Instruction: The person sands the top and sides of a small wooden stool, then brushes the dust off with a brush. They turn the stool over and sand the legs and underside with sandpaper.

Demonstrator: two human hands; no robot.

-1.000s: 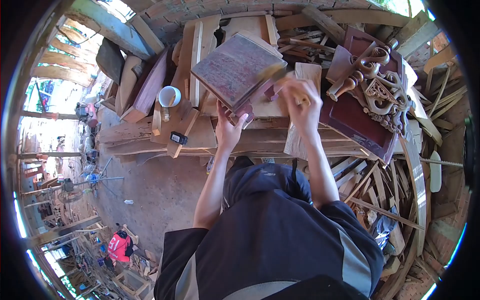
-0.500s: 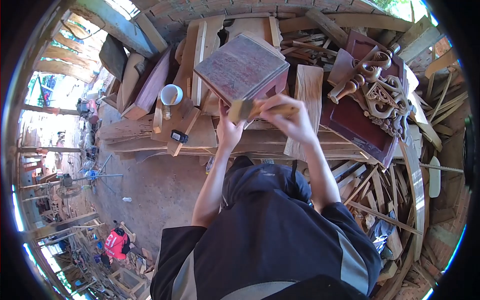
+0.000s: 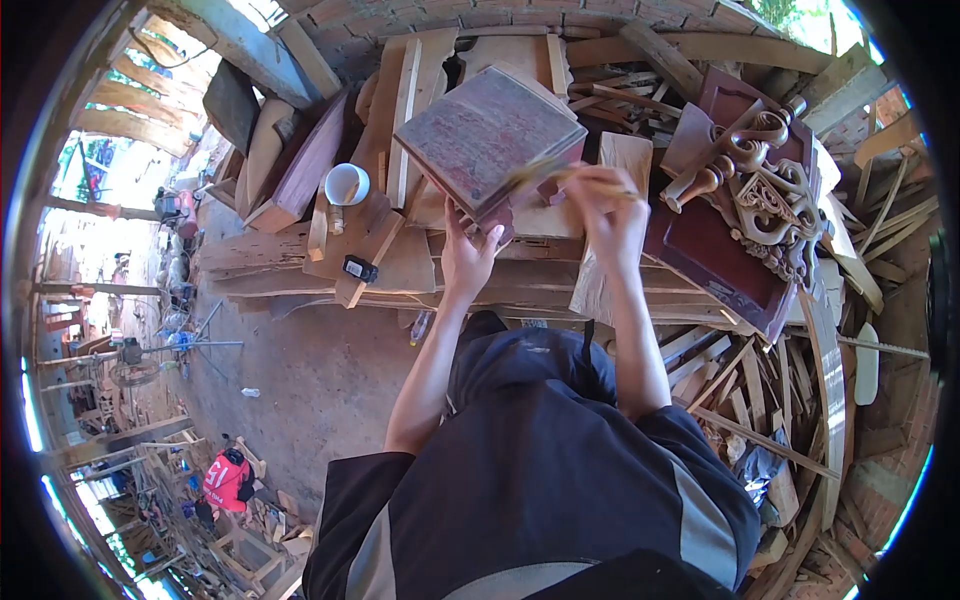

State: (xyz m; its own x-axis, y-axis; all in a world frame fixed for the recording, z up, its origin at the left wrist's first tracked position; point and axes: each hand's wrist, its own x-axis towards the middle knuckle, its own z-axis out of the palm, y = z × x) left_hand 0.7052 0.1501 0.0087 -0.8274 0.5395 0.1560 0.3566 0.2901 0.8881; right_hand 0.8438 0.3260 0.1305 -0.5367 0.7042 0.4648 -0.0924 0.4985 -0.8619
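A square reddish-brown wooden box (image 3: 488, 135) with a moulded edge sits tilted above the stacked boards. My left hand (image 3: 470, 258) grips its near corner, the thumb along the edge and the fingers tucked beneath. In my right hand (image 3: 612, 212) is a paintbrush (image 3: 585, 178), held by its wooden handle. Motion smears the brush's bristle end, which overlaps the box's right-hand edge. Left of the box stands a white cup (image 3: 347, 184) with brownish marks inside.
Thick planks (image 3: 260, 262) form the work surface, with a small black object (image 3: 360, 268) near its front edge. Carved wooden pieces (image 3: 765, 195) lie on a dark red panel (image 3: 715, 250) at right. Scrap wood (image 3: 745, 385) is piled below. A person in a red shirt (image 3: 228, 480) is far left.
My right hand has shifted slightly right, and the brush has swung from the box's near corner up to its right edge. My left hand still supports the box.
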